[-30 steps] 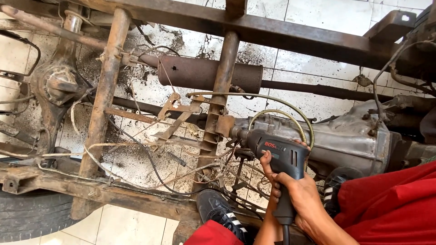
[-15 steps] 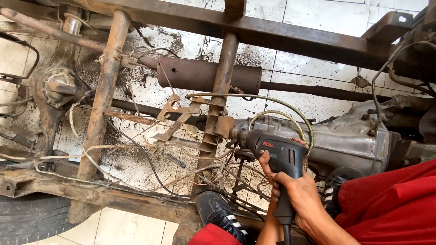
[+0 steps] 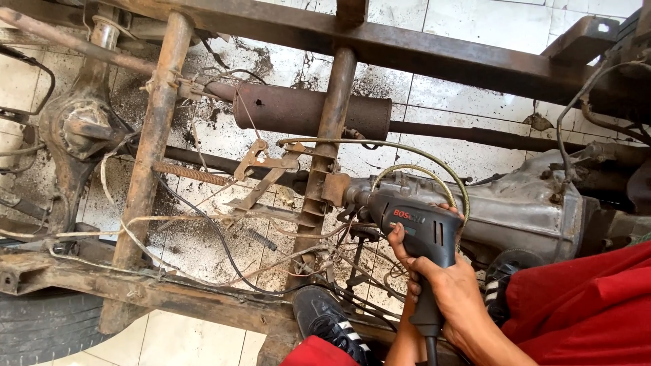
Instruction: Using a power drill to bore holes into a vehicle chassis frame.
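Observation:
A dark grey power drill [image 3: 424,227] points left, its chuck against a rusty bracket [image 3: 333,188] on an upright rusty cross-member [image 3: 330,115] of a bare vehicle frame. My right hand [image 3: 456,293] grips the drill's handle from behind. My left hand [image 3: 399,245] comes up from below, fingers curled on the near side of the drill body. The drill's cord [image 3: 428,349] drops down between my arms. A yellowish cable [image 3: 407,146] loops over the drill.
A grey gearbox [image 3: 522,203] lies right of the drill, a rusty muffler [image 3: 298,108] behind it. Loose wires and a spring [image 3: 190,175] hang across the frame. A black shoe [image 3: 329,318] rests on the near rail [image 3: 135,291]. A tyre [image 3: 41,329] sits bottom left, red trousers [image 3: 583,312] at right.

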